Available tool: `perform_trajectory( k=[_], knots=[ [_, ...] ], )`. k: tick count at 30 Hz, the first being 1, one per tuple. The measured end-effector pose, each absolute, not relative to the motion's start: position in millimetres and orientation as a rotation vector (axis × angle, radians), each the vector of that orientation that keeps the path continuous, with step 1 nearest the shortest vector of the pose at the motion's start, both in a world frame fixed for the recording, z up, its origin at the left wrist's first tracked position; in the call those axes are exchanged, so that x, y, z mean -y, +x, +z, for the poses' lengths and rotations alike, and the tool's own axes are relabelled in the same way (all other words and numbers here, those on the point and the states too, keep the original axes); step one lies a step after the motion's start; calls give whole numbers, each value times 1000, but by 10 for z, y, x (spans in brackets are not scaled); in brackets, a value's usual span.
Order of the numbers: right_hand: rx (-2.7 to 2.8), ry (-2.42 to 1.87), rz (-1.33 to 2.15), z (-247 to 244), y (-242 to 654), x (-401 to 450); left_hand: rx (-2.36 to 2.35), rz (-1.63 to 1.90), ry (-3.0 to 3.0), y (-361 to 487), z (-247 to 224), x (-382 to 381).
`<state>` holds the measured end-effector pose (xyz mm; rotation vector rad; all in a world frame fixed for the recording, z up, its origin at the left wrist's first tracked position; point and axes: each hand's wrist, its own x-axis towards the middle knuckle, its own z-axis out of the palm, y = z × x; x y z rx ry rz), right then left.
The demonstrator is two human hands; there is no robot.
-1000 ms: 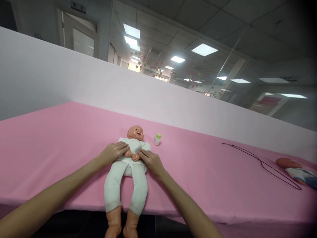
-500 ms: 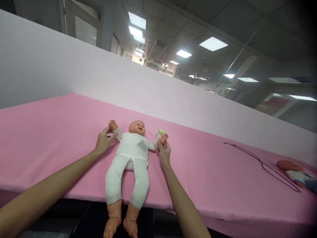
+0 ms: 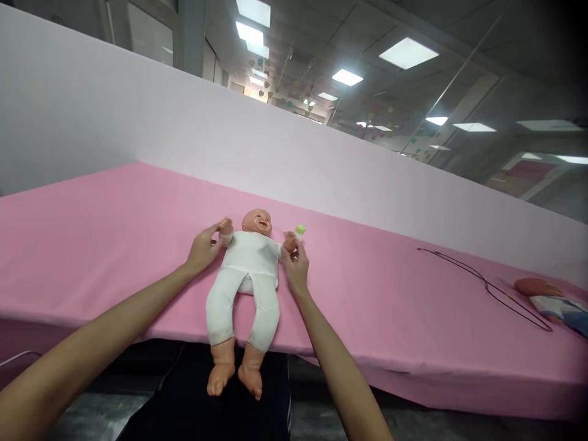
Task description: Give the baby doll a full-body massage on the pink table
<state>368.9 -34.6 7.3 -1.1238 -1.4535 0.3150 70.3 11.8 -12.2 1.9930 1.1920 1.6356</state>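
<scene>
1. Showing nearest, below both hands, are dark trousers (image 3: 184,404), with the doll's bare feet (image 3: 221,372) in front of them, past the edge of the pink sheet (image 3: 367,300).
2. Between the two grips, the doll (image 3: 250,252) in white clothes lies on its back on the sheet, its legs pointing toward the person.
3. The left hand (image 3: 202,251) has its thumb and fingers closed around the doll's small hand on that side; the right hand (image 3: 297,266) is likewise clamped on the other one.
4. Just beyond the right grip is a bottle (image 3: 300,229), mostly hidden, its green cap showing. The doll's head (image 3: 257,222) lies between the grips, slightly beyond them.
5. Well to the right of the right grip lie a dark cord (image 3: 487,285) and a second doll (image 3: 558,306).
6. Farthest, past both grips, stand a white wall (image 3: 321,162) and, above it, ceiling lights (image 3: 408,52).
</scene>
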Motion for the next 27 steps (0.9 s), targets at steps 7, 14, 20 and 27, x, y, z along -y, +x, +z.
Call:
perform_trajectory(
  k=[7,14,20,27],
  knots=[
    [1067,-1206,676,-26,3884,301,-1288,1670,1336,528,-226,-306],
    [1775,-1046,260,39,3792,423,-1057,1540,2395,650,-171,-111],
    [2031,-1056,88,36,3739,493,-875,1412,2770,704,-185,-87],
    [1180,-1100,597,-54,3819,361,-1250,1590,1719,621,-276,-279]
  ],
)
